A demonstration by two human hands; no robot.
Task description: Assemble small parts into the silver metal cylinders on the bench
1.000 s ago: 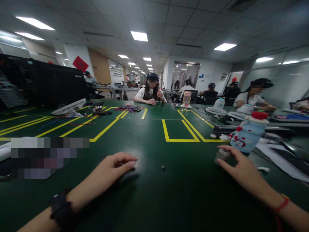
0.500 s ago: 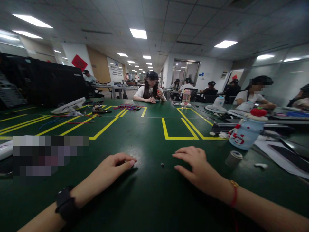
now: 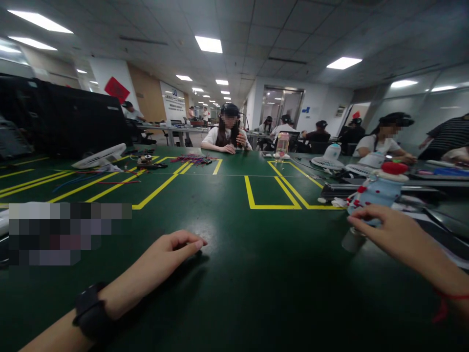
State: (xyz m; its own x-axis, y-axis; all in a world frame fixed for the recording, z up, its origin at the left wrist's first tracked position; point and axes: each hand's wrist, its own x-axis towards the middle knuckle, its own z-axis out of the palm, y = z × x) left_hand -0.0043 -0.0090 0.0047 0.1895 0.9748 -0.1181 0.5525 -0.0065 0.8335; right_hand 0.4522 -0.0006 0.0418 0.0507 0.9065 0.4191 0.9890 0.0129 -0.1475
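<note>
My left hand (image 3: pixel 174 252) rests low over the green table (image 3: pixel 234 293), thumb and fingertips drawn together. Whatever lies between them, if anything, is hidden. Over at the right, my right hand (image 3: pixel 390 230) hovers at the top of a small grey metal-looking cylinder (image 3: pixel 351 241), its thumb and index finger pinched close. I cannot make out anything in that pinch. Behind this hand stands a light-blue bottle (image 3: pixel 381 193) with a red top, partly covered by the fingers.
Yellow tape lines (image 3: pixel 274 207) mark the table. Thin wires (image 3: pixel 194 159) lie in a pile farther back, and a white fan (image 3: pixel 100 157) lies at the left. Another white fan (image 3: pixel 328 159) is at the right. A person (image 3: pixel 229 132) sits across the table.
My right hand has moved right, from the table's middle to the grey cylinder. The small dark metal piece that lay between my hands no longer shows there. My left hand has barely moved.
</note>
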